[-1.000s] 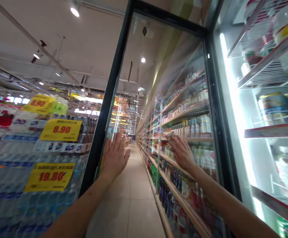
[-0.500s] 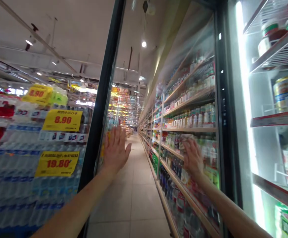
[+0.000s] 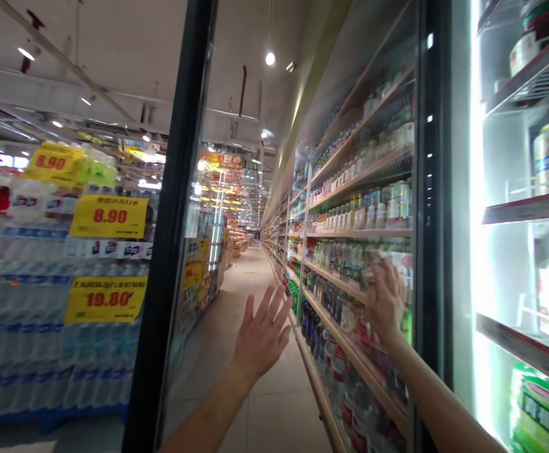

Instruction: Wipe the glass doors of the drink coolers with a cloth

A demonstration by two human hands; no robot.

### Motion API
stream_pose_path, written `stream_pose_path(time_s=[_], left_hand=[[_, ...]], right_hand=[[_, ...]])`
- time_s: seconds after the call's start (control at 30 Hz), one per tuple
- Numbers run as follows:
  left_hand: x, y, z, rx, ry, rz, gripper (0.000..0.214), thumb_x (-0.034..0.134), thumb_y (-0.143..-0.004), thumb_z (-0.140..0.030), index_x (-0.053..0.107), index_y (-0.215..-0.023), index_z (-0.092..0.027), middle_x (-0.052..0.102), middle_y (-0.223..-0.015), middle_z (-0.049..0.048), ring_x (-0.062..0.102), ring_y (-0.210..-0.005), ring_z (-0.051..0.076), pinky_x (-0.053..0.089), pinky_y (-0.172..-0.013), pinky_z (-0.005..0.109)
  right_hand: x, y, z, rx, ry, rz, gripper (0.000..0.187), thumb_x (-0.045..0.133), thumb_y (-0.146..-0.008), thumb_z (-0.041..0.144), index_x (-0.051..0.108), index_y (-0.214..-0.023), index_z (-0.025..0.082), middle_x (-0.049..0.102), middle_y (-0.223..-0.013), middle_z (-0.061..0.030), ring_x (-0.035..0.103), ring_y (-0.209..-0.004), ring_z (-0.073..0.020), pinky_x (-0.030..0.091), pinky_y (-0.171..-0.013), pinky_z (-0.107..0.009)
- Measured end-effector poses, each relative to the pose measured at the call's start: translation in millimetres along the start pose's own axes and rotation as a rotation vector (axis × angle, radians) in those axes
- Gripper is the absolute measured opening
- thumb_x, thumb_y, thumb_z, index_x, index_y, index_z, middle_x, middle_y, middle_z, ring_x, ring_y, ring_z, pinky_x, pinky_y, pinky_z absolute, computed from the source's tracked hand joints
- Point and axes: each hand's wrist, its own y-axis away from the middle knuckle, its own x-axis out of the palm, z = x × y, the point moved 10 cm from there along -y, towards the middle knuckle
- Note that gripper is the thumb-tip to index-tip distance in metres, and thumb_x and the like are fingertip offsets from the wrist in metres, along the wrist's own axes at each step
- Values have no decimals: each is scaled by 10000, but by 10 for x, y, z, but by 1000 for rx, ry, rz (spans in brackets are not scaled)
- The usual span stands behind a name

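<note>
A glass fridge door with a dark frame stands in front of me, swung open. My left hand is held flat at the glass with its fingers spread, and nothing is in it. Farther right, my right hand is against the same pane, its fingers bent over what looks like a crumpled pale cloth. Most of that cloth is hidden by the fingers and blurred. Shelves of bottles and cans show in the glass behind my right hand; whether seen through it or mirrored, I cannot tell.
To the right is a lit fridge interior with wire shelves, cans and a green package. On the left stand stacked packs of water bottles with yellow price signs. A tiled aisle floor shows in the pane.
My left hand has moved right and down across the glass, away from the door's left frame. My right hand has shifted slightly to the right. The view has shifted a little.
</note>
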Motion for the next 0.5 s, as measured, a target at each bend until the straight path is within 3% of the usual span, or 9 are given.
stream_pose_path(time_s=[0.07,0.1,0.17,0.27,0.33,0.5], left_hand=[[-2,-4,11,3,-3,-7,511,492,-839,-397,420,-1323,-248,390,-1412,40,241,-1362,205,16,-1135,451],[-5,-6,20,0,-6,-10,512,493,-837,-394,421,-1322,-247,388,-1413,41,244,-1361,209,20,-1135,454],[-5,-8,28,-6,-7,-14,520,495,-833,-396,417,-1326,-247,385,-1415,42,250,-1359,213,25,-1134,458],[3,-2,23,-12,-14,-16,525,497,-830,-395,414,-1327,-247,397,-1407,45,256,-1357,214,34,-1134,463],[14,2,16,-12,-19,-9,527,501,-827,-394,415,-1326,-247,405,-1403,47,251,-1359,213,40,-1134,462],[10,0,12,-14,-15,-2,511,499,-831,-383,430,-1316,-240,417,-1394,60,264,-1354,215,38,-1131,461]], right_hand=[[-113,110,-487,223,43,-75,464,366,-813,202,514,-1245,122,415,-1376,-162,360,-1277,-306,325,-1004,-548],[-136,190,-596,268,51,-80,472,357,-816,207,503,-1254,106,406,-1378,-173,351,-1278,-310,323,-1000,-554],[-134,357,-523,209,42,-52,469,354,-829,216,487,-1266,113,400,-1381,-165,318,-1298,-303,313,-1014,-545],[-42,600,-3,-105,-35,66,445,385,-838,217,481,-1272,192,413,-1382,-107,287,-1330,-278,305,-1045,-507],[-6,676,172,-203,-59,118,450,404,-832,209,481,-1274,237,423,-1380,-75,294,-1332,-270,292,-1058,-506],[-174,568,-178,107,19,-44,490,360,-826,168,455,-1307,164,341,-1433,-128,302,-1323,-291,306,-1041,-530]])
